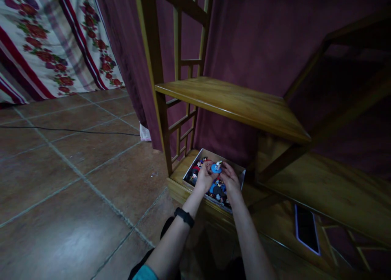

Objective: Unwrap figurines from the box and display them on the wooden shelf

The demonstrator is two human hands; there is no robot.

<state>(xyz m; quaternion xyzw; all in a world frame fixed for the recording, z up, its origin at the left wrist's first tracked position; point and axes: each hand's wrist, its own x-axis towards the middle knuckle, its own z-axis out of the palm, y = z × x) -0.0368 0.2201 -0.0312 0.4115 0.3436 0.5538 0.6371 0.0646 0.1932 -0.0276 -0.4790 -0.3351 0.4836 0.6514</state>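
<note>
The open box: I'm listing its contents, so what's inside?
Inside the box are small multicoloured figures. The left hand and right hand, with a blue-based figure between them, hide part of it; whatever lies beneath them cannot be seen.

Box [240,173], device [306,229] on lower shelf [180,172]

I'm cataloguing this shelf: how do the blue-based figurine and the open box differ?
The blue-based figurine is small, the open box far larger. The figurine is held between the left hand and right hand; the box rests on the low wooden shelf. The figurine has a round base; the box is rectangular.
</note>
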